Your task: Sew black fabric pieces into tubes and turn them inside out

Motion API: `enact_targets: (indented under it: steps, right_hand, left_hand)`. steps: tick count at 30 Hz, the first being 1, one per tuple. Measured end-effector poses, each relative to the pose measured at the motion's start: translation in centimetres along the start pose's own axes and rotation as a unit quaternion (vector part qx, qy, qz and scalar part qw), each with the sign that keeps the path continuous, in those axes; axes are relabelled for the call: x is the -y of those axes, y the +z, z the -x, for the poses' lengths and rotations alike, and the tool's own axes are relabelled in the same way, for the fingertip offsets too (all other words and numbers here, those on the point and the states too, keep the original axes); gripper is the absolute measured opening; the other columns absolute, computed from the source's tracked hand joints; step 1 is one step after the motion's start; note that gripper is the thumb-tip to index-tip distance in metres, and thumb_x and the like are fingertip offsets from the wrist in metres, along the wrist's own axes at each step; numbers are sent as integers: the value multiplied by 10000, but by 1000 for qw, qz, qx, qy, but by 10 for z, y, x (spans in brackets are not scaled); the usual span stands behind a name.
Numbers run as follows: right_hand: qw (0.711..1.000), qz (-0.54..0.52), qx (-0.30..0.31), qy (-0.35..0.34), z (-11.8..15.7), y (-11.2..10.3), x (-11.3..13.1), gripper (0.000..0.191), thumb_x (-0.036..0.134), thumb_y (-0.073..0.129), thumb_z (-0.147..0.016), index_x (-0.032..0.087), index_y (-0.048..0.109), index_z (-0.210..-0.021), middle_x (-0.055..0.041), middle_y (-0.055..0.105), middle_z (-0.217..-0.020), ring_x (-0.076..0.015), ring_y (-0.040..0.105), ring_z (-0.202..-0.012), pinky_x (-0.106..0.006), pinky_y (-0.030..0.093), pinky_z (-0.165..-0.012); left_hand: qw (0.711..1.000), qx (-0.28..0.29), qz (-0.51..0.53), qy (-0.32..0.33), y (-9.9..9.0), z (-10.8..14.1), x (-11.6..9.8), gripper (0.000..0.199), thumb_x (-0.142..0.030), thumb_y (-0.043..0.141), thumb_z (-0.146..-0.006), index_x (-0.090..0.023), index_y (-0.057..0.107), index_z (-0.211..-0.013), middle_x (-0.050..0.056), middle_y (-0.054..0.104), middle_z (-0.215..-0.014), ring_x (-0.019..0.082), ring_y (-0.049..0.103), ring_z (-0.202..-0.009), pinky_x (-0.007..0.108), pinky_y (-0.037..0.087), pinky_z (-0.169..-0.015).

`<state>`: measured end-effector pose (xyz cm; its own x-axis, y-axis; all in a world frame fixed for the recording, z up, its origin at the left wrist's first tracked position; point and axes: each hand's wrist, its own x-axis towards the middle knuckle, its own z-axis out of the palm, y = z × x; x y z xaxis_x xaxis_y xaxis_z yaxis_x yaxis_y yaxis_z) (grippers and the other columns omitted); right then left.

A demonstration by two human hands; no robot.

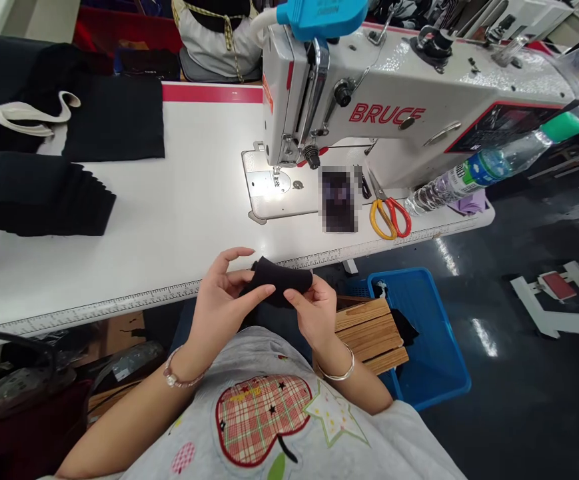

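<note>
A small piece of black fabric (282,279) is held up at the table's front edge, between both hands. My left hand (229,287) pinches its left end, thumb in front, with the index finger raised off the cloth. Around its right end close the thumb and fingers of my right hand (316,303). Beyond the hands stands a white sewing machine (389,93), its needle plate (269,183) bare of cloth. Stacked black fabric pieces (39,193) lie on the left of the table, near another flat black piece (119,120).
Scissors (389,217) with yellow and red handles, a dark phone-like item (339,200) and a plastic bottle (474,170) lie on the white table (189,200). A blue bin (434,340) stands below right, beside a wooden slatted seat (369,333). White straps (24,117) lie at left.
</note>
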<state>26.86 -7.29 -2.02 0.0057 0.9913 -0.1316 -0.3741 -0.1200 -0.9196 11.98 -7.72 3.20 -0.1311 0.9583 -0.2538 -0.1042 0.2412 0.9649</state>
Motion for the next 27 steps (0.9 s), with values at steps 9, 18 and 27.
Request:
enact_targets:
  steps: [9, 18, 27]
  right_hand:
    - [991, -82, 72, 76, 0, 3, -4, 169, 230, 825, -706, 254, 789, -869, 30, 778, -906, -129, 698, -808, -260, 563, -838]
    - [994, -52, 71, 71, 1, 0, -7, 251, 303, 820, -712, 250, 778, -954, -2, 774, -960, -192, 707, -900, -343, 561, -893]
    - [977, 91, 189, 32, -1, -2, 9, 325, 385, 758, -777, 246, 748, -1071, -19, 753, -1049, -244, 678, -1052, -370, 536, -959]
  left_hand:
    - [977, -64, -91, 181, 5, 9, 22, 370, -216, 776, -711, -213, 492, -947, -56, 611, -680, 109, 642, -720, 225, 526, -724]
    - [986, 34, -140, 79, -11, 1, 20, 391, -380, 713, -790, -188, 566, -1097, 47, 667, -934, 164, 653, -907, 285, 538, -840]
    - [963, 127, -192, 140, -18, 7, 18, 787, -288, 591, -901, -280, 128, -1537, 15, 669, -893, 141, 610, -725, 271, 502, -697]
